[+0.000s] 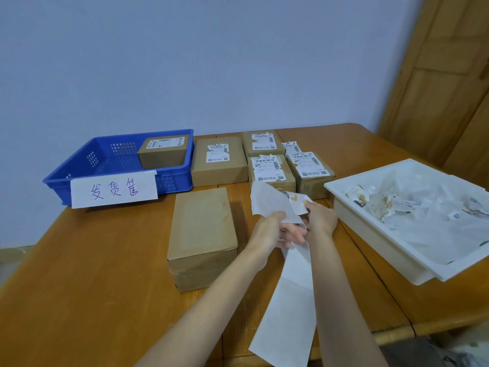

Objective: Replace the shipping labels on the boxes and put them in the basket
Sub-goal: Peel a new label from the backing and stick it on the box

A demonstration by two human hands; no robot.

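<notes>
Fingers of left hand (272, 229) and right hand (318, 217) curled onto one crumpled white paper label sheet (270, 202), pinching it between them above the table's middle. White paper backing strip (288, 313) trailing from beneath the hands toward six o'clock, over the table's near edge. At nine o'clock from the hands, just beside them: plain brown cardboard box (202, 234), top bare of any label, flat on brown wooden table (87, 274). At twelve o'clock, close behind the sheet: cluster of small brown cardboard parcels with torn white barcode labels (288, 165), touching one another; wider brown labelled box (218, 161) at their left. At ten o'clock, well apart: blue perforated plastic basket (79, 176), white paper sign with handwritten purple characters (113, 190) fixed on its front wall. Inside it, in the far right corner: brown cardboard box with intact white label (164, 151). At three o'clock, near the right hand: white plastic tray (370, 234), heaped with torn label scraps and crumpled backing paper (412, 207). Behind: pale blue wall; wooden door at one o'clock.
</notes>
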